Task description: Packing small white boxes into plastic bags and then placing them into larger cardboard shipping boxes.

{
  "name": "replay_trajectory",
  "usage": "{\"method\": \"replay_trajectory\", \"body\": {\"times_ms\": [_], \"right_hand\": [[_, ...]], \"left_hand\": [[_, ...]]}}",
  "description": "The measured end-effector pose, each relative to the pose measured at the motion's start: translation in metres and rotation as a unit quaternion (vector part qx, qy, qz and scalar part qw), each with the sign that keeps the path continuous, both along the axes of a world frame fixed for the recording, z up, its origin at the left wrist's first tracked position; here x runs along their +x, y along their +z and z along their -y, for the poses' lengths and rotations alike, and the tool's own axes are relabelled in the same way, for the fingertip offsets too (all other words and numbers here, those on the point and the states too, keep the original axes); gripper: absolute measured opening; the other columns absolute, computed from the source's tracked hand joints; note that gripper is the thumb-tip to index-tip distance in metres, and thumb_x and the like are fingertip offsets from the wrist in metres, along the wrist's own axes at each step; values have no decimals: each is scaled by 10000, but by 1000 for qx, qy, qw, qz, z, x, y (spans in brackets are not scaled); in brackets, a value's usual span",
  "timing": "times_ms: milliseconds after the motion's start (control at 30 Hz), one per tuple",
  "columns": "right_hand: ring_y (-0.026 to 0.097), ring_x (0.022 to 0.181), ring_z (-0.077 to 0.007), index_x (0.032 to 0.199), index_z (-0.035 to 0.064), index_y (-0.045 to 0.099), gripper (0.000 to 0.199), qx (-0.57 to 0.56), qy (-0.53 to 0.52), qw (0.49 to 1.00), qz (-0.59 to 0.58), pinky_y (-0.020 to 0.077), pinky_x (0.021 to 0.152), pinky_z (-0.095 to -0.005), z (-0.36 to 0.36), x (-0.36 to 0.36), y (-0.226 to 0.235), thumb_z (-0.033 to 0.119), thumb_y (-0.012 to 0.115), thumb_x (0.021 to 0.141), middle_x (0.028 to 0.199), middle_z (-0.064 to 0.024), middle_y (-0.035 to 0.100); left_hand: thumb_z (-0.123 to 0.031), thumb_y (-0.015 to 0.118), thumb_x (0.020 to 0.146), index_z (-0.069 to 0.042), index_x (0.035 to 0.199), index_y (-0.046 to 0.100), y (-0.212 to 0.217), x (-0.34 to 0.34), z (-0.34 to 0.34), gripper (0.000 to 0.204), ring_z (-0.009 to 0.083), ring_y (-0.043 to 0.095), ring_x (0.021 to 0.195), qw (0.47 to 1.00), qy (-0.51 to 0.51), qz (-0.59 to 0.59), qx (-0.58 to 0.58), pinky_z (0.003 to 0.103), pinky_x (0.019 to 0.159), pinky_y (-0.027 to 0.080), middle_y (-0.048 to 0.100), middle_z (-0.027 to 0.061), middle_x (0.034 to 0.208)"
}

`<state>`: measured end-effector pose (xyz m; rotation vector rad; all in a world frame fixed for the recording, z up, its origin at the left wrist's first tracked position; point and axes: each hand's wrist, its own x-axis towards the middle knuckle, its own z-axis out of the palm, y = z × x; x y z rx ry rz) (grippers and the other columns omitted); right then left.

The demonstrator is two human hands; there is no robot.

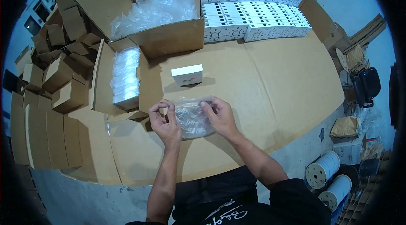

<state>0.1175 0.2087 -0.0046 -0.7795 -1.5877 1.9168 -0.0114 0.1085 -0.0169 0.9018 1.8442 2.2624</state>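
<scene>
A clear plastic bag (192, 119) is stretched between my two hands over the cardboard-covered table. My left hand (166, 125) pinches its upper left corner between thumb and fingers. At the upper right edge, my right hand (220, 117) grips the bag, thumb on top. Just beyond the bag stands a small white box (187, 75) with a small red mark on its front; neither hand touches it. Left of it, an open brown carton (102, 83) holds a row of white boxes wrapped in clear plastic (126, 72).
Behind, a large open carton (169, 38) holds a heap of clear plastic bags (158, 9). Stacked rows of white boxes (270, 26) stand at the back right. Brown cartons (63, 72) crowd the left side. Spools (323, 169) sit on the floor at the right.
</scene>
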Motion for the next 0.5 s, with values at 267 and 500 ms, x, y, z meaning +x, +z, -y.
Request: {"method": "replay_trajectory", "body": {"times_ms": [267, 500], "right_hand": [[580, 617, -127, 951, -10, 647, 257, 224, -170, 958, 60, 477, 581, -342, 3, -6, 1, 207, 562, 1059, 661, -113, 585], [561, 642, -84, 983, -5, 662, 225, 137, -134, 981, 0, 451, 577, -269, -12, -4, -16, 204, 608, 1047, 719, -7, 617]], "left_hand": [[-46, 768, 906, 23, 1279, 479, -1, -8, 2, 476, 181, 600, 1051, 992, -62, 104, 42, 316, 955, 490, 621, 97, 1082], [-26, 844, 826, -15, 1204, 611, 20, -5, 13, 444, 109, 663, 946, 928, -259, 182, -197, 266, 837, 559, 681, 50, 1057]]}}
